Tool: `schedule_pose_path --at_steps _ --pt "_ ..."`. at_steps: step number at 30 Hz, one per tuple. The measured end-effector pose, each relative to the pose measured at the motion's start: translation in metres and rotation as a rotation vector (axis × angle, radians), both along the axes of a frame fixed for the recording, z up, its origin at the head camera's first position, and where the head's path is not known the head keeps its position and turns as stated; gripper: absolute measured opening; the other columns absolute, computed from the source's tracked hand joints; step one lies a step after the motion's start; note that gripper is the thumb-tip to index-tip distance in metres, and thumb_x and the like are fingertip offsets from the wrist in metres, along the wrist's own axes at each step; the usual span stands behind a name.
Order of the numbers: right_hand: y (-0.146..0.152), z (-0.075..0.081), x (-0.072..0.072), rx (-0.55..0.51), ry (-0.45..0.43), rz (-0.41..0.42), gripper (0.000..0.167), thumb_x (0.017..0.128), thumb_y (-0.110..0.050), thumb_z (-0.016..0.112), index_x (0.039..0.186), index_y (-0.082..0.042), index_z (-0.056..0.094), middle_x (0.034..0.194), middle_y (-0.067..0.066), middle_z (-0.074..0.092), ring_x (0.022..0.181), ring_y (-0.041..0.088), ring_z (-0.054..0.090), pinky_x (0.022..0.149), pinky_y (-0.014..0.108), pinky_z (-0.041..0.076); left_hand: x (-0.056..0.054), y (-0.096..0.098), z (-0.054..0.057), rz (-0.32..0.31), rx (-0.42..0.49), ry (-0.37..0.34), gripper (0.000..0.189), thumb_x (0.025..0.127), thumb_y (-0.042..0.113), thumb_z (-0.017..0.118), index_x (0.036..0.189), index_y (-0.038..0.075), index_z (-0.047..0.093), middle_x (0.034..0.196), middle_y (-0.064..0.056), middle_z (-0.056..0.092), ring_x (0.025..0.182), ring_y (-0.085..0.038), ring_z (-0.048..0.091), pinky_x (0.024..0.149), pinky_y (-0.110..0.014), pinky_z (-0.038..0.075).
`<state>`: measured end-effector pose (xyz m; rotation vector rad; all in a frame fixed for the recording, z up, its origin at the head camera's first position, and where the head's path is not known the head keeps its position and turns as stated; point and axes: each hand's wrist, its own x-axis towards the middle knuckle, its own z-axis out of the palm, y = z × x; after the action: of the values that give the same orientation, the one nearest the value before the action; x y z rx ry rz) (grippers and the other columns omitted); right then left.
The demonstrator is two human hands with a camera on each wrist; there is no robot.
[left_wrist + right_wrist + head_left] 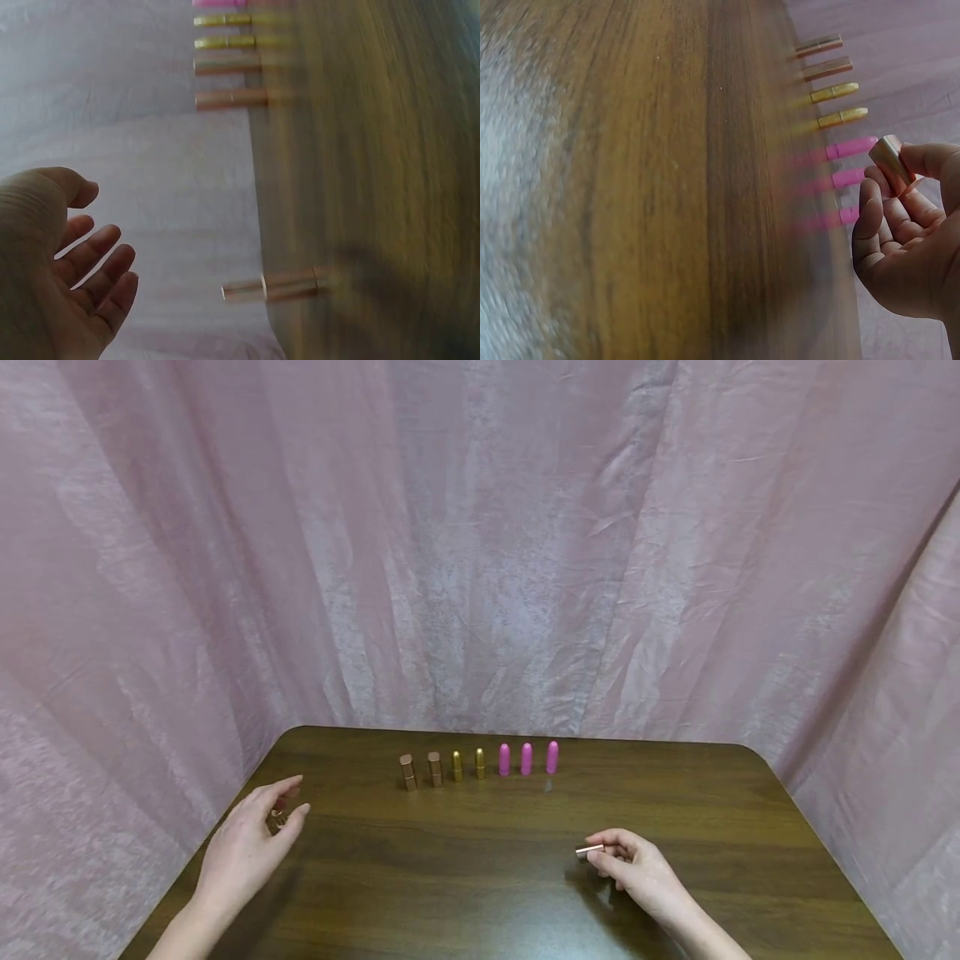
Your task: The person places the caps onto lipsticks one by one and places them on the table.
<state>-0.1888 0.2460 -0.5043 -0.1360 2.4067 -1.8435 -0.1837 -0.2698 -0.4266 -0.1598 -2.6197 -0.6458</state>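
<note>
My right hand (639, 870) pinches a rose-gold lipstick cap (588, 852) between thumb and fingers above the table's right half. The right wrist view shows the cap (891, 163) tilted in the fingertips. At the left, my left hand (246, 837) has its fingers relaxed and holds nothing. Partly behind it in the head view is an uncapped rose-gold lipstick (277, 819). In the left wrist view this lipstick (291, 286) stands upright on the table, apart from the fingers, its narrower inner tube showing.
Along the wooden table's (420, 877) far side stands a row of lipsticks: two rose-gold ones (435, 770), two gold bullet-shaped ones (480, 763) and three pink ones (527, 759). A pink curtain (480, 543) hangs behind the table's back edge and along its sides.
</note>
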Motion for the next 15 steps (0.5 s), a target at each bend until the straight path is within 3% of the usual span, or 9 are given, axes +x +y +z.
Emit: schedule_pose_path --at_steps 3,7,13,15 --pt "0.0 0.001 0.0 0.002 0.002 0.0 0.034 0.093 -0.017 0.075 0.12 0.002 0.066 0.089 0.012 0.066 0.075 0.014 0.06 0.059 0.026 0.048 0.001 -0.013 -0.001 0.02 0.01 -0.004 0.048 0.101 0.037 0.064 0.141 0.01 0.059 0.121 -0.006 0.066 0.097 -0.024 0.061 0.066 -0.032 0.048" --pt "0.0 0.002 0.001 0.008 0.005 0.002 0.034 0.094 -0.017 0.074 0.12 0.002 0.066 0.088 0.011 0.066 0.075 0.013 0.059 0.059 0.026 0.048 0.0 -0.029 -0.007 0.038 0.029 0.004 0.049 0.101 0.033 0.065 0.141 0.006 0.058 0.124 -0.012 0.066 0.105 -0.031 0.061 0.072 -0.035 0.049" --pt "0.002 0.003 0.001 0.02 0.001 0.012 0.034 0.094 -0.019 0.074 0.121 0.001 0.066 0.088 0.01 0.065 0.076 0.013 0.06 0.06 0.027 0.049 -0.003 -0.053 -0.02 0.063 0.138 -0.025 0.049 0.1 0.028 0.068 0.139 0.0 0.057 0.125 -0.019 0.065 0.098 -0.018 0.062 0.076 -0.014 0.044" --pt "0.003 0.003 0.001 0.02 0.001 0.011 0.035 0.094 -0.019 0.074 0.121 0.002 0.066 0.088 0.008 0.065 0.076 0.014 0.06 0.06 0.027 0.049 -0.004 -0.059 -0.024 0.068 0.172 -0.073 0.051 0.099 0.026 0.068 0.139 -0.003 0.056 0.127 -0.024 0.064 0.098 -0.02 0.064 0.077 -0.017 0.045"
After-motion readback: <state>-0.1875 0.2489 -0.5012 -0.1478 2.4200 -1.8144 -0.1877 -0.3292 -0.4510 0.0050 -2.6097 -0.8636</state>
